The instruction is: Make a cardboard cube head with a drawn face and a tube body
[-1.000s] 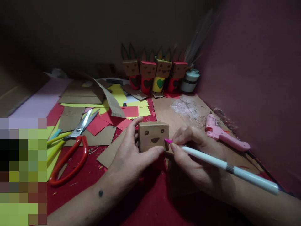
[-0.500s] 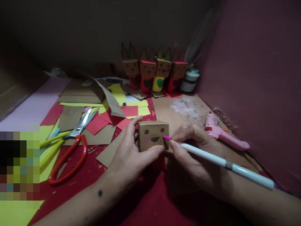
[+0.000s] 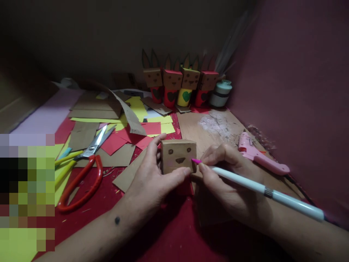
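My left hand (image 3: 151,182) is closed around the cardboard box (image 3: 178,155), thumb under it and fingers behind, holding it just above the red table (image 3: 109,207). My right hand (image 3: 229,182) pinches a white pen (image 3: 261,189), its pink tip touching the box's right edge. Red scissors (image 3: 81,171) lie well to the left.

Dim corner, maroon wall (image 3: 294,80), wooden tabletop (image 3: 231,125)
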The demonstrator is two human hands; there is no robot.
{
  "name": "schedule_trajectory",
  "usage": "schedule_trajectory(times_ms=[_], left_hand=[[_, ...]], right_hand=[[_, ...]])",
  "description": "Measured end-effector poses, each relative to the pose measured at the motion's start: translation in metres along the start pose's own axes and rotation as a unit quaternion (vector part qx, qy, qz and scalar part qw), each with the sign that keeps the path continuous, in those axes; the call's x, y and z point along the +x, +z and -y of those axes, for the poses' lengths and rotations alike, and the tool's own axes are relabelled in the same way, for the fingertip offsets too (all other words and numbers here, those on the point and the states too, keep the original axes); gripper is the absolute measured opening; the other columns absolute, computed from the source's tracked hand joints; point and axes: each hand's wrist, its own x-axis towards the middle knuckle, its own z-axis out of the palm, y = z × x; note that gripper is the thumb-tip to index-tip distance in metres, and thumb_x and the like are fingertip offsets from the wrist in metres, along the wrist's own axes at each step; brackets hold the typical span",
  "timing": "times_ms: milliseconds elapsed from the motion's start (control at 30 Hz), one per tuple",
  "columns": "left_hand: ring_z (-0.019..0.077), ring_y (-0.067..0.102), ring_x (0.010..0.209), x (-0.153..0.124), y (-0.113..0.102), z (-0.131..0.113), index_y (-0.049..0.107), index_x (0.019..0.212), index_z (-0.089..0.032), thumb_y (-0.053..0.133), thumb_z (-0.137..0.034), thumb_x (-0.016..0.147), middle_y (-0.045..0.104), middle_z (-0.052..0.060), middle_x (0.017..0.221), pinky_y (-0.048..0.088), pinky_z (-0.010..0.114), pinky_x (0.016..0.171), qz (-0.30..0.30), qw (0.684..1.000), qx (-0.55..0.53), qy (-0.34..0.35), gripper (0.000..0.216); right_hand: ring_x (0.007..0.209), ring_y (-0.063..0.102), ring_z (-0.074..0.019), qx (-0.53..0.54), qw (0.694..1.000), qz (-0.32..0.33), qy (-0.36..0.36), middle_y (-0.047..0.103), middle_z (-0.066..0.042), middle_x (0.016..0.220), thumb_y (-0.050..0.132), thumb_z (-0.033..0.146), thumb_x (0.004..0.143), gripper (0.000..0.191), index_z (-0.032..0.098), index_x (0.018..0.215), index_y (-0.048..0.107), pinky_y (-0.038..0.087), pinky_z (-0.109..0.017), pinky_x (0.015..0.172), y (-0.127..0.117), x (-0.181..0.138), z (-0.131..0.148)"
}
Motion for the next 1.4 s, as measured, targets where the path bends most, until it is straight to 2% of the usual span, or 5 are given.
schedule_trajectory(times_ms=[267, 500, 700, 1100, 1400], left_hand=[[0.0237, 0.071, 0.092, -0.0004, 0.0007, -0.0001, 0.042, 0.141, -0.024, 0.078, -0.022, 0.071, 0.070, 0.004, 0.101, 0.058, 0.026, 0.067, -0.004, 1.000, 0.018, 0.005, 0.079], [0.0236, 0.071, 0.086, -0.0010, 0.0008, -0.0028, 0.042, 0.140, -0.026, 0.079, -0.022, 0.071, 0.070, 0.004, 0.101, 0.056, 0.026, 0.062, 0.001, 1.000, 0.022, -0.007, 0.078], [0.0255, 0.070, 0.094, 0.0000, -0.0004, -0.0023, 0.042, 0.140, -0.024, 0.079, -0.022, 0.071, 0.069, 0.005, 0.103, 0.058, 0.029, 0.071, 0.004, 0.999, 0.032, 0.003, 0.078], [0.0262, 0.072, 0.093, 0.0001, -0.0007, -0.0018, 0.042, 0.141, -0.025, 0.080, -0.022, 0.071, 0.070, 0.006, 0.105, 0.060, 0.030, 0.070, 0.004, 1.000, -0.006, -0.005, 0.080], [0.0260, 0.073, 0.089, 0.0002, -0.0021, -0.0037, 0.041, 0.144, -0.027, 0.082, -0.023, 0.070, 0.071, 0.005, 0.104, 0.061, 0.033, 0.071, 0.005, 1.000, -0.018, -0.016, 0.085]], right_hand=[[0.060, 0.062, -0.0153, 0.039, 0.999, 0.008, 0.035, 0.064, 0.000, 0.076, 0.060, 0.017, 0.087, 0.016, 0.025, 0.077, 0.050, 0.046, -0.028, 0.049, 0.0019, -0.0029, -0.0030], [0.061, 0.061, -0.0157, 0.007, 1.000, 0.004, 0.016, 0.062, 0.001, 0.071, 0.060, 0.017, 0.086, 0.017, 0.025, 0.076, 0.049, 0.048, -0.029, 0.053, 0.0010, -0.0006, -0.0026], [0.062, 0.062, -0.0151, 0.022, 0.999, 0.011, 0.024, 0.065, 0.000, 0.076, 0.060, 0.018, 0.088, 0.016, 0.025, 0.078, 0.049, 0.049, -0.028, 0.052, 0.0009, -0.0008, -0.0022], [0.062, 0.062, -0.0160, 0.029, 0.999, 0.007, 0.043, 0.065, -0.001, 0.076, 0.062, 0.018, 0.087, 0.016, 0.025, 0.078, 0.050, 0.050, -0.029, 0.053, 0.0008, -0.0030, 0.0001], [0.070, 0.064, -0.0185, 0.044, 0.999, -0.018, 0.027, 0.065, -0.001, 0.075, 0.065, 0.016, 0.086, 0.020, 0.025, 0.075, 0.051, 0.053, -0.032, 0.062, -0.0006, -0.0031, -0.0013]])
